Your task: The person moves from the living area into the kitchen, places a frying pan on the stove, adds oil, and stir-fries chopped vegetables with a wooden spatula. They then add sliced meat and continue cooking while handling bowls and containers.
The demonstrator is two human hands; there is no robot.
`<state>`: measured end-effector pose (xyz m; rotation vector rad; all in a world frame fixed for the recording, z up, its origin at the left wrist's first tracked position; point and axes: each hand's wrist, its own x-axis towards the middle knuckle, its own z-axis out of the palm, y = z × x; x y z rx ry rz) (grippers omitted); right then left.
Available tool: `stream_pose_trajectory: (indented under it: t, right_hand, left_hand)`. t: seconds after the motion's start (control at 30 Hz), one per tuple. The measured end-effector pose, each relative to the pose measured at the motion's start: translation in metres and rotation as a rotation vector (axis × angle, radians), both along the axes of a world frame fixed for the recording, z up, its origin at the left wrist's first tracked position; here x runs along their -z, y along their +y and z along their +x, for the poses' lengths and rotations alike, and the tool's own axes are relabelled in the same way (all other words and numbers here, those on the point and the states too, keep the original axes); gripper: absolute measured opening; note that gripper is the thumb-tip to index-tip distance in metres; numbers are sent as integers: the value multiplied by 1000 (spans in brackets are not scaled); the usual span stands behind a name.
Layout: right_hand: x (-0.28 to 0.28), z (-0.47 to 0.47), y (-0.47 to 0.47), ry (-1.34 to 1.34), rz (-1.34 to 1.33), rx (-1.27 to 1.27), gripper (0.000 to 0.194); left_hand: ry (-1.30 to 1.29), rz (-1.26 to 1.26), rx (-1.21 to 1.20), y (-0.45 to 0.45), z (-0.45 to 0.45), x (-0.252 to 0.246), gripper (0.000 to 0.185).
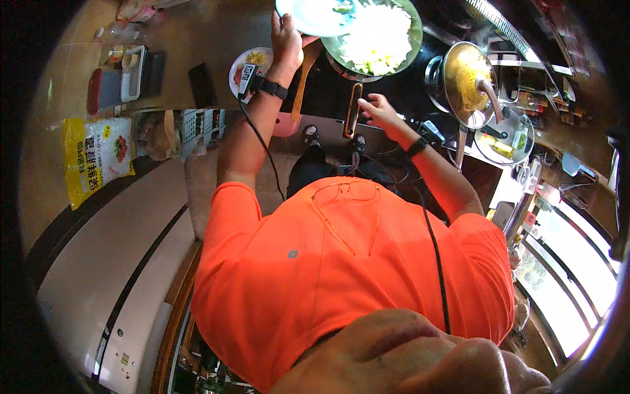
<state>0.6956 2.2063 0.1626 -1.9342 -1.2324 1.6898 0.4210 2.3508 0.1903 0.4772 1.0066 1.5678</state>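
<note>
My left hand holds a pale plate tilted over the left side of a frying pan. A few green bits cling to the plate. Pale, sliced vegetables fill much of the green-lined frying pan. My right hand is beside the pan's handle, fingers apart and holding nothing; whether the thumb touches the handle is unclear. A wooden spatula lies beside my left hand, its far end hidden. Left of my left wrist, a white plate carries yellow chopped bits and something red.
A steaming pan with yellow contents stands at the right, a long handle across it. Nearby lies a round glass lid. On the left are a dark flat object, a white tray and a yellow-and-clear plastic bag. Cables hang from both wrists.
</note>
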Motion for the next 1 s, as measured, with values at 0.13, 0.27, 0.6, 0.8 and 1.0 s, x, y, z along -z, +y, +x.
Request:
stream_pose_trajectory:
  t: [0.13, 0.27, 0.6, 0.8, 1.0]
  right_hand:
    - [28, -19, -15, 400, -247, 118, 34]
    - [3, -17, -24, 404, -193, 55, 20]
    - [-48, 2, -51, 305, -290, 286, 23]
    - [-84, -40, -60, 61, 415, -311, 31]
    - [-6, -148, -22, -282, 370, -966, 45]
  left_hand:
    - [83, -3, 73, 14, -23, 16, 39]
    - [165, -231, -66, 39, -71, 61, 71]
    - [160, -144, 68, 85, -195, 213, 76]
    - [461, -314, -65, 86, -188, 207, 39]
    - [473, -450, 33, 89, -203, 209, 53]
